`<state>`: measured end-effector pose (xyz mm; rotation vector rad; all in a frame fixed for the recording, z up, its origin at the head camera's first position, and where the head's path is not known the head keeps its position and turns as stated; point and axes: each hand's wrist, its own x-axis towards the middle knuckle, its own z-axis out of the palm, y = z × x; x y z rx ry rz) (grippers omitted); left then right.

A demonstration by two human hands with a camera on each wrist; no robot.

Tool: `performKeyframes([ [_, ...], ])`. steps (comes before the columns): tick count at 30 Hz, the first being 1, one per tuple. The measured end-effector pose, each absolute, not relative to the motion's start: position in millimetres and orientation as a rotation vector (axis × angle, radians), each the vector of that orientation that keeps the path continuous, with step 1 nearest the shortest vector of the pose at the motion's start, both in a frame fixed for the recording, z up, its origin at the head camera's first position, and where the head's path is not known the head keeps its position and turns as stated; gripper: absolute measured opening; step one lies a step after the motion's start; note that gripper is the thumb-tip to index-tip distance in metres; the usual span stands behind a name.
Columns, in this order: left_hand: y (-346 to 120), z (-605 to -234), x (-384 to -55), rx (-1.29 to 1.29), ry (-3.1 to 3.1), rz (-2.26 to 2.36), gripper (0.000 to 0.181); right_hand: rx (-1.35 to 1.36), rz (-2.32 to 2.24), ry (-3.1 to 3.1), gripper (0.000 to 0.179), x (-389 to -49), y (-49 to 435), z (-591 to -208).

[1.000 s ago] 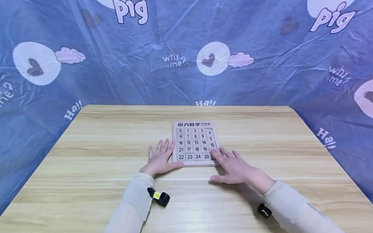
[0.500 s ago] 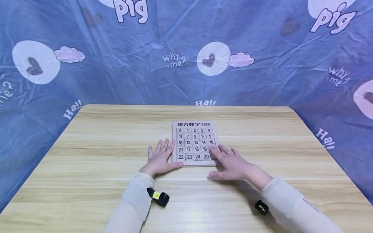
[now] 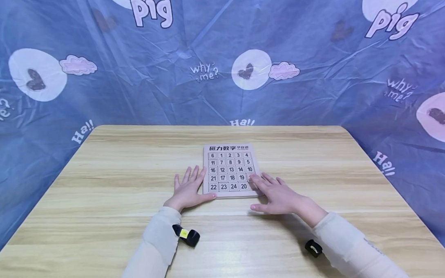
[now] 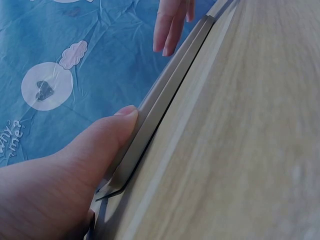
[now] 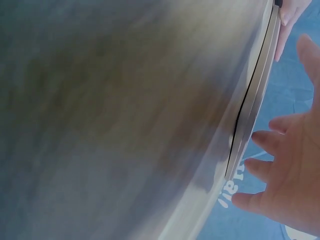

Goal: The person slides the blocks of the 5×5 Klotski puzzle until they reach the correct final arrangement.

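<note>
A number sliding puzzle [image 3: 223, 148] lies flat on the table, its numbered tiles in rows inside a pale frame. My left hand [image 3: 187, 192] rests at its left side with fingers spread, index finger along the left edge. In the left wrist view the left thumb [image 4: 122, 120] presses the board's near edge by the corner. My right hand [image 3: 279, 197] reaches over the lower right corner, the index fingertip on the tile below the 10 tile [image 3: 249, 169]. That tile's number is hidden under the finger, and the hand partly covers the bottom right cell. The other right fingers are spread past the right edge.
The wood-grain table [image 3: 100, 208] stands against a blue printed cloth [image 3: 162, 96] hung behind and at both sides. A black wrist camera [image 3: 190, 237] sits on the left sleeve, another black device [image 3: 313, 248] by the right sleeve.
The right column of tiles, with 4, 5 and 10, has slid up, closing the gap at its top. My right hand moved slightly forward with it; the left hand stayed at the board's side.
</note>
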<state>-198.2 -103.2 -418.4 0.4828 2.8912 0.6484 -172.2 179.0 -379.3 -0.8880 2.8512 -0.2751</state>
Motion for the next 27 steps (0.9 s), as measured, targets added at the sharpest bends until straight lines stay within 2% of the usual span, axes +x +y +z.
performKeyframes([
  [16, -101, -421, -199, 0.49, 2.9, 0.658, 0.096, -0.901, -0.315, 2.884, 0.086, -175, 178, -383],
  [27, -101, -420, -198, 0.482, 2.915, 0.643, 0.095, -1.11, -0.228, 2.835, 0.082, -167, 141, -376],
])
